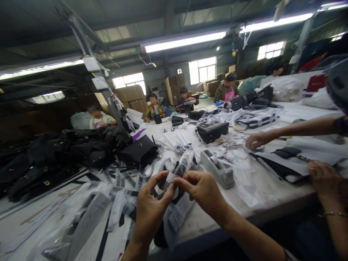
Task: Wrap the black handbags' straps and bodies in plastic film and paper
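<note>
My left hand (153, 203) closes thumb and fingers round a plastic-wrapped strap (184, 162), dark inside its clear film, with a small white band (170, 177) about it. From the other side my right hand (205, 190) pinches the same strap near that band. Beneath my hands, partly hidden, a dark item with pale wrapping sheet (178, 214) lies at the table edge. A grey tape dispenser (217, 168) stands just beyond my right hand. Left of my hands lie clear plastic strips (119, 206) and a black handbag (140, 150).
A second grey dispenser (88, 221) stands at the near left. Black bags (89, 148) are heaped behind it. On the right, a co-worker's hands (257, 140) handle a black bag (288, 159) on white sheet. Another black bag (213, 131) lies mid-table; several people sit farther back.
</note>
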A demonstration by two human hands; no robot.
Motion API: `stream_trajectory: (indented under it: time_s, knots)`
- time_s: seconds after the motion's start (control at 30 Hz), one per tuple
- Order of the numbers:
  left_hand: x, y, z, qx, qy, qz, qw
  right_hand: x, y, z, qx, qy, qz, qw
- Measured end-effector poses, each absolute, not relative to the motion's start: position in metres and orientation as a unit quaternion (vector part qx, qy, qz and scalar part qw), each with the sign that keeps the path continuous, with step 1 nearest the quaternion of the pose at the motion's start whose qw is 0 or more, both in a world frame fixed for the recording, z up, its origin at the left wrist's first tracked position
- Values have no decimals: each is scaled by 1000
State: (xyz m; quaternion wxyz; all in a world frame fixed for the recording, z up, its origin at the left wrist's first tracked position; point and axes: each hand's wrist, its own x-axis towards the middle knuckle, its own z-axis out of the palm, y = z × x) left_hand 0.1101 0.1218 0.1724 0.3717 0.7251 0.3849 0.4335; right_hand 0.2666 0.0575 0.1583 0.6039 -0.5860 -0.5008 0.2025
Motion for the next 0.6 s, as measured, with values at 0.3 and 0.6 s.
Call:
stream_trajectory:
  time_s: [0.3, 0.6]
  knots:
    - [115, 120, 168, 623, 343, 435, 553, 278, 78, 131, -515, -432, 389, 629]
    - [115, 118, 177, 528, 357, 431, 638, 279, 72, 118, -523, -424, 289, 681]
